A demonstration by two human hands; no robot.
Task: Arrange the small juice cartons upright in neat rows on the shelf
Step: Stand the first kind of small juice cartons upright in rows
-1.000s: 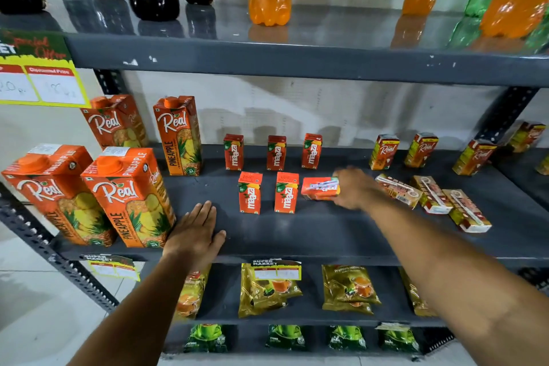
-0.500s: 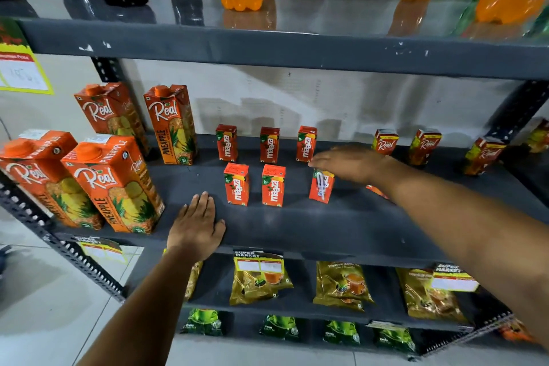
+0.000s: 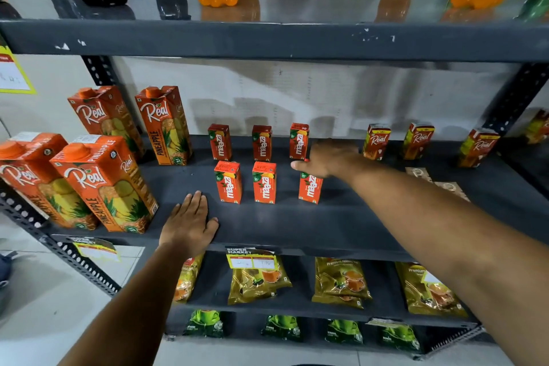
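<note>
Six Maaza cartons stood upright in two rows on the shelf (image 3: 341, 217); our right hand (image 3: 326, 159) gripped the third front carton (image 3: 309, 189) from above to square it, while our left hand (image 3: 190, 221) lay flat and open for balance.

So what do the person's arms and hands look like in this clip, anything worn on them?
Both arms are bare as far as the frame shows: no sleeves, gloves or watch in view. The left hand and right hand show no rings or wristbands on the visible fingers or wrists. No markings or tattoos can be made out.
</note>
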